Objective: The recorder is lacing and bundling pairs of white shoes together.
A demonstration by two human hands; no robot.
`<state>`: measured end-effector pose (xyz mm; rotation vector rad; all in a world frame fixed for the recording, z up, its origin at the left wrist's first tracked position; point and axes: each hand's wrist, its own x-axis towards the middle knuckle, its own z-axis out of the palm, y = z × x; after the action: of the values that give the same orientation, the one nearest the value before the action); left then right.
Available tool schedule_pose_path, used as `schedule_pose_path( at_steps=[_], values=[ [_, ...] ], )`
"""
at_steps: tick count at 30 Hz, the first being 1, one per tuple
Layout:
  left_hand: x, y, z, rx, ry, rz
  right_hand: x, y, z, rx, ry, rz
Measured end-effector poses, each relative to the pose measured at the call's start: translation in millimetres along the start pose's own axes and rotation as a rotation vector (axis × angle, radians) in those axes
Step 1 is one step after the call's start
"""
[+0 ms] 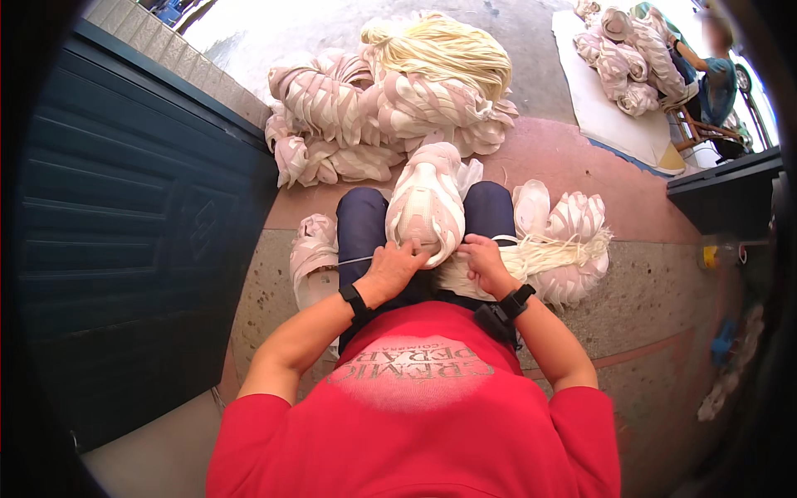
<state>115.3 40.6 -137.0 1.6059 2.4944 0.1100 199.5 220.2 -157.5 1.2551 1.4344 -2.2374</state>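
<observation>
A dark blue panelled door (141,241) fills the left of the frame. Just right of it, near centre, the left hand (392,270) is closed around a thin needle (355,261), pressed against a pink-and-white shoe upper (426,203) resting on the person's lap. The right hand (481,261) pinches the upper's lower edge. Right of it lie cream cords (552,251), and more uppers (573,220) beyond.
</observation>
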Motion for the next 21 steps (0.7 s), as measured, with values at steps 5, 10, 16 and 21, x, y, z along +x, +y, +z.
schedule_pose_path(
  at_steps=[5,10,16,21],
  values=[
    [12,7,17,-0.052,0.113,-0.019,9,-28,-8,-0.611,0.259,-0.726],
    [16,1,28,-0.097,0.011,0.044,14,-33,21,-1.329,0.158,-0.693],
    [5,-2,11,-0.256,0.078,-0.016,16,-27,23,-1.315,0.160,-0.616],
    [26,-16,-24,-0.401,0.202,-0.447,12,-22,23,-1.293,0.161,-0.617]
  ],
)
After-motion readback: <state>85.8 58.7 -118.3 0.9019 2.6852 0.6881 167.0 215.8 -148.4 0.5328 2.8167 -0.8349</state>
